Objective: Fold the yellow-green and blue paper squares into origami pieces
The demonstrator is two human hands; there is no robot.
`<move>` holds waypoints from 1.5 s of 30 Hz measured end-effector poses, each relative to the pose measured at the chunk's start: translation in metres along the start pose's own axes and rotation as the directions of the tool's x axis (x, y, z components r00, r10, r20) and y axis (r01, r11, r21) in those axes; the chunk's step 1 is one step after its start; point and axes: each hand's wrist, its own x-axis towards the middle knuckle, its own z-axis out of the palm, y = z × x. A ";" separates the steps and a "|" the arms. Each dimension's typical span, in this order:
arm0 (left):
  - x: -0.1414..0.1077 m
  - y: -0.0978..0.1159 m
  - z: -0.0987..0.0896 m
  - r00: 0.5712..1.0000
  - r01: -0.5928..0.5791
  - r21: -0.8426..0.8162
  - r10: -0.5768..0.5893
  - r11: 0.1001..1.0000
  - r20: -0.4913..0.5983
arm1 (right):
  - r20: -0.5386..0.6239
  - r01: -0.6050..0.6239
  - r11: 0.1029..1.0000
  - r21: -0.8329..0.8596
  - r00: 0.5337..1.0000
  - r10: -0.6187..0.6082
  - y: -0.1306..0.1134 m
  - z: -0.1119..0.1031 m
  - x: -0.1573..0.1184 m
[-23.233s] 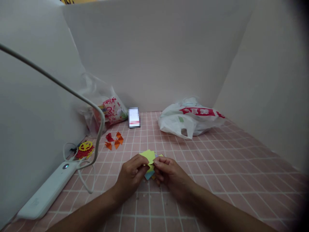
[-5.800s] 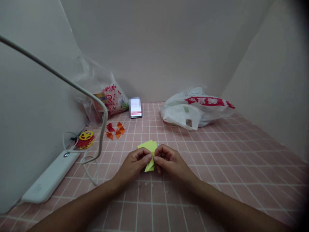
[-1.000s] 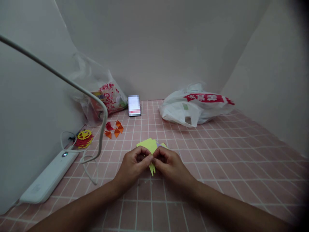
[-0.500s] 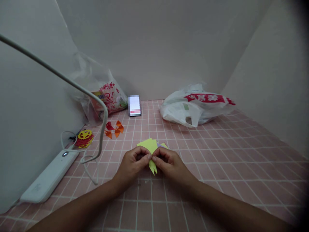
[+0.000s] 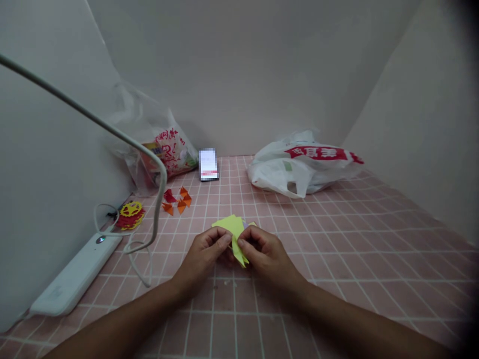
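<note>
1. The right hand [image 5: 271,254] pinches a folded yellow paper [image 5: 239,253] between thumb and forefinger, its other fingers curled beneath. The grip is on one side near the upper part, which probably keeps the layers together while the pointed ends stick out towards the wearer.
2. The left hand [image 5: 204,252] has thumb and forefinger pressed together beside the paper's upper part, apparently to steady or shape it. Whether they hold an edge of it, I cannot tell.
3. The folded piece is between the two hands, tilted, with its points towards the right hand's side. Held so close, it can likely be worked from both sides.
4. Just beyond the fingertips lie flat yellow sheets [image 5: 230,223], a bit of purple paper [image 5: 245,225] showing at their right; they seem set within easy reach.
5. Farther out to the left, orange folded pieces [image 5: 168,208] and a red folded piece [image 5: 169,196] are grouped, perhaps to keep them out of the hands' way.
6. Beside them are yellow and red gear-like shapes [image 5: 130,209], near a white power strip [image 5: 75,279] and a looping cable [image 5: 163,179].
7. At the back, a lit phone [image 5: 208,164] leans upright, presumably for viewing, between a printed clear bag [image 5: 175,154] and a white bag [image 5: 277,177].
</note>
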 end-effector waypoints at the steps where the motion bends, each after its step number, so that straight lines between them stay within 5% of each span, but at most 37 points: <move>1: 0.000 0.000 0.000 1.000 0.002 -0.005 -0.002 1.000 -0.003 | 0.000 -0.002 1.000 -0.003 1.000 0.002 0.000 0.000 0.000; 32: 0.000 0.009 0.005 0.997 0.005 0.074 0.001 0.997 -0.072 | -0.009 0.008 0.998 -0.056 1.000 -0.009 0.003 -0.001 0.001; 45: 0.001 0.009 0.003 0.998 0.024 0.089 -0.019 0.996 -0.057 | 0.043 -0.087 0.990 0.114 0.996 0.083 -0.001 -0.001 0.001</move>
